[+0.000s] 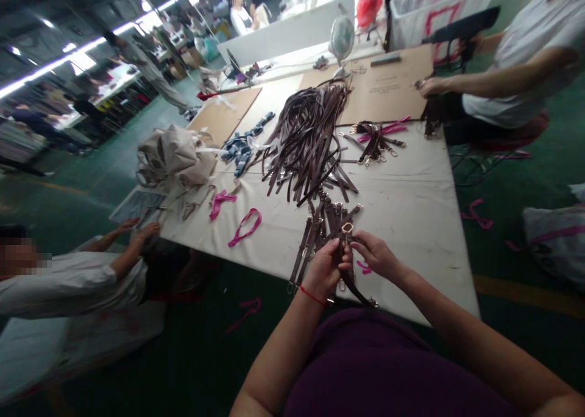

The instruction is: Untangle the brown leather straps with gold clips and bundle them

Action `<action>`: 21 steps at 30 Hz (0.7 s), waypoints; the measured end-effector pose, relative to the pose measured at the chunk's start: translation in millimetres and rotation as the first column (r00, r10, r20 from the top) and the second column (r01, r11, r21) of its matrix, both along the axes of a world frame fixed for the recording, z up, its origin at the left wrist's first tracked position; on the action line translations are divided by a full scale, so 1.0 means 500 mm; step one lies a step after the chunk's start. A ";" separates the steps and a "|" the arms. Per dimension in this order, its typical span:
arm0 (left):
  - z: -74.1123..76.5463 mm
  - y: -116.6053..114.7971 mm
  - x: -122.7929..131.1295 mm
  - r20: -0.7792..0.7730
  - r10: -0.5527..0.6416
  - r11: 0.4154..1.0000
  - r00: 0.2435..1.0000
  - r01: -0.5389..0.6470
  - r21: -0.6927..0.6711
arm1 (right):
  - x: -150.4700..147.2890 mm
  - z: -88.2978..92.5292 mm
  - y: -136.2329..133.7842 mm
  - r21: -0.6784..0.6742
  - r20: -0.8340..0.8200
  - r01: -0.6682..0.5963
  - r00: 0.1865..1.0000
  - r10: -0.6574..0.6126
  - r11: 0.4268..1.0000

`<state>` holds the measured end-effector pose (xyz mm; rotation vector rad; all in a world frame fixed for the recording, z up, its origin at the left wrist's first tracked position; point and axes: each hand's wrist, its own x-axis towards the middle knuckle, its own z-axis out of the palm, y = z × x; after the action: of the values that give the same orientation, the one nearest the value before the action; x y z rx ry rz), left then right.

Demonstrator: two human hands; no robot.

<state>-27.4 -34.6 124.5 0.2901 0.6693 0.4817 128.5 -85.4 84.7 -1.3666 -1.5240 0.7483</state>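
Head camera, factory floor: I see the left hand (325, 272) curled closed around a dark brown leather strap (339, 252) at the near edge of a cloth-covered work table (411, 222). The right hand (375, 255), fingers pressed together, pinches a gold metal ring (347, 228) on that strap. A red cord (313, 296) circles the left wrist.

Beside the hands on the table lies a heap of buckled straps (315, 240), too tangled for me to count. Farther up the table sit one large pile of long brown straps (306, 142), a smaller bunch of buckled straps (377, 142), two pink loops (244, 228), and one beige fabric bundle (176, 155). Beyond them I count two cardboard sheets (384, 85) and one white desk fan (342, 39).

Two seated co-workers flank the table: one at its far right corner (516, 69), gripping a black pistol-grip tool (461, 30), and one on its left side (68, 283), both hands spread on the table edge. Two more people stand well beyond it, on a green floor (516, 338) under long strip lights (82, 57).
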 end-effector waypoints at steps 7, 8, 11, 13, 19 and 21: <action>-0.011 0.005 -0.002 0.032 -0.026 0.997 0.999 0.028 -0.067 | 0.005 0.001 0.003 0.028 0.074 -0.077 0.994 0.075 0.997; -0.012 0.005 -0.003 0.043 -0.036 0.997 0.998 0.039 -0.065 | 0.005 0.001 0.003 0.025 0.085 -0.089 0.993 0.086 0.996; -0.014 0.004 -0.005 0.083 -0.075 0.996 0.994 0.079 -0.046 | 0.003 0.001 0.003 0.027 0.108 -0.077 0.991 0.074 0.997; -0.013 0.001 -0.004 0.090 -0.092 0.996 0.992 0.093 -0.011 | 0.002 0.003 0.003 0.031 0.078 -0.029 0.997 0.027 0.999; -0.015 -0.012 0.008 -0.143 0.100 0.952 0.985 -0.053 0.303 | 0.015 0.015 -0.004 -0.009 0.153 0.018 0.988 -0.017 1.000; -0.019 -0.016 0.014 -0.195 0.143 0.920 0.970 -0.057 0.389 | 0.019 0.018 -0.006 -0.019 0.249 0.003 0.969 0.002 1.000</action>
<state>-20.6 -42.6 115.1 0.6878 0.8081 0.6865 137.8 -88.2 93.7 -1.5205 -1.7139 0.6089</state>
